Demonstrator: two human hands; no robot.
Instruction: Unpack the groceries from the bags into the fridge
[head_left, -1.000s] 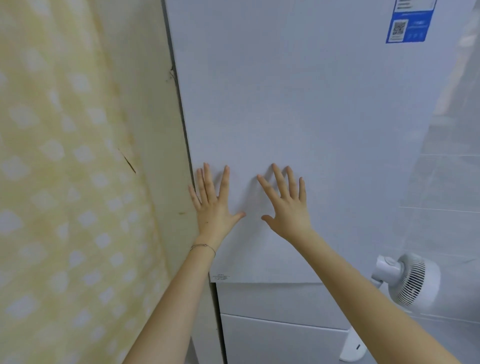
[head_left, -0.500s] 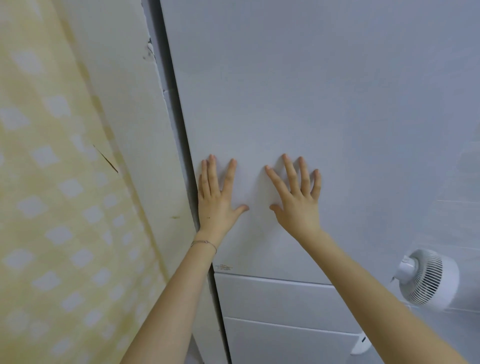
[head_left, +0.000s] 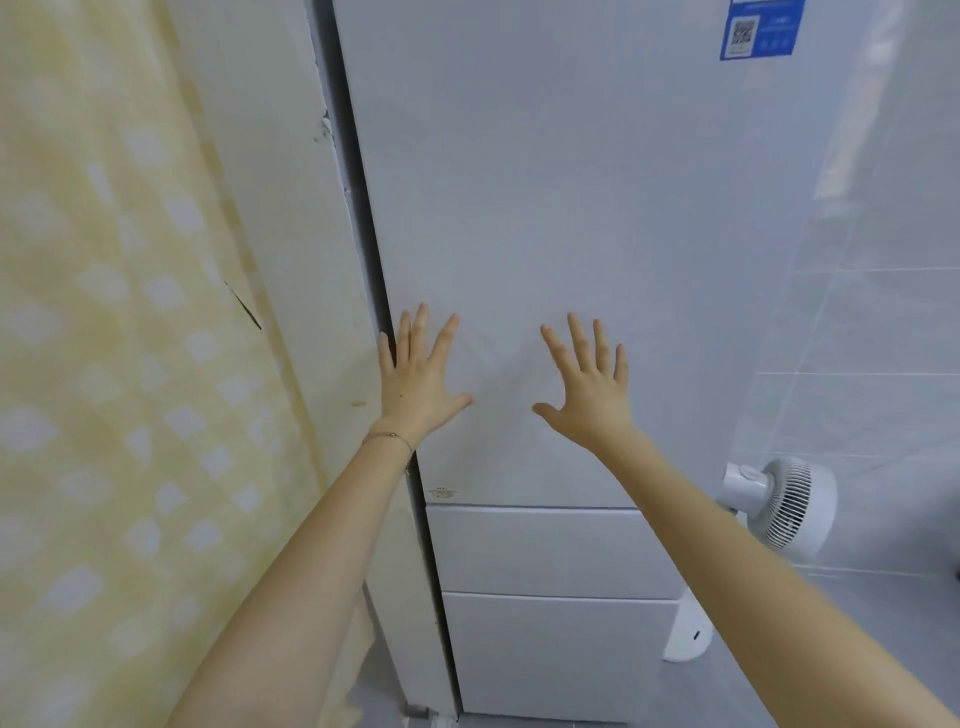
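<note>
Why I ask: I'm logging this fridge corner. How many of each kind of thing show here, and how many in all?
Fridge door: 1
Drawer fronts: 2
Hands: 2, left hand and right hand
Bracelet: 1
Fan: 1
Blue sticker: 1
Curtain: 1
Total: 9

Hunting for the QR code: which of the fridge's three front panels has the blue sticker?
The top door, sticker at its upper right; the middle drawer front and bottom drawer front are plain white.

The shut fridge door (head_left: 571, 208) blocks the way; curtain (head_left: 104, 312) crowds left, fan (head_left: 795, 504) right.
</note>
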